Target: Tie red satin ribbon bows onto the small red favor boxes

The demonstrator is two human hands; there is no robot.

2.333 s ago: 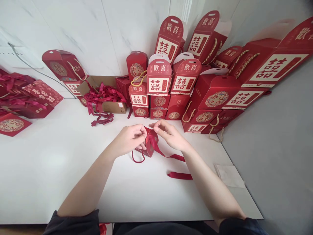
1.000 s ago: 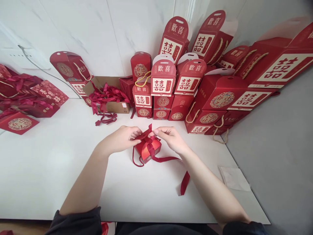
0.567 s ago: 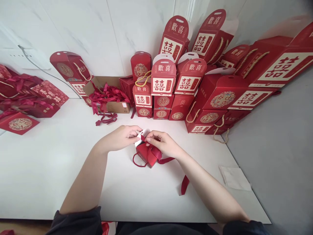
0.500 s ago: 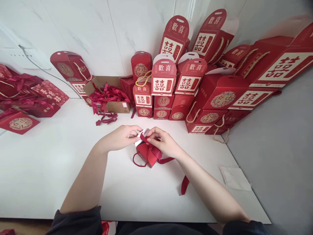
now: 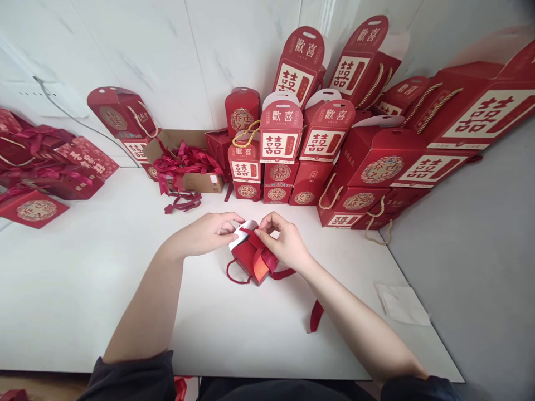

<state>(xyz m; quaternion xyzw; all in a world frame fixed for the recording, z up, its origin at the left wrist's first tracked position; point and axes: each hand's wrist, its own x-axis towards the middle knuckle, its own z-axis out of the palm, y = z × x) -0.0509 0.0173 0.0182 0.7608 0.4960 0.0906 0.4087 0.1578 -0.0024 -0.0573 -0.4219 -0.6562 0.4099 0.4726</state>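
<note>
A small red gift box (image 5: 246, 257) lies on the white table in front of me, its white-lined flap (image 5: 239, 238) standing up at the far side. My left hand (image 5: 217, 231) pinches the edge of that flap. Between the thumb and fingers of my right hand (image 5: 279, 236) is a dark red ribbon (image 5: 251, 230), which runs across the top of the box. A loose ribbon tail (image 5: 316, 316) passes under my right forearm onto the table. On the box's left side hangs a red cord handle (image 5: 238, 281).
Stacked red gift boxes (image 5: 307, 145) line the wall at the back and right. An open cardboard box (image 5: 204, 182) holds red ribbons, some spilling out. More red boxes (image 5: 35, 209) sit at the left. A white folded cloth or paper (image 5: 402, 303) lies near the right edge.
My right hand has shifted slightly up and right, drawing the ribbon with it. The box's near rounded flap now shows more of its orange-lit side. My left hand stays nearly in place.
</note>
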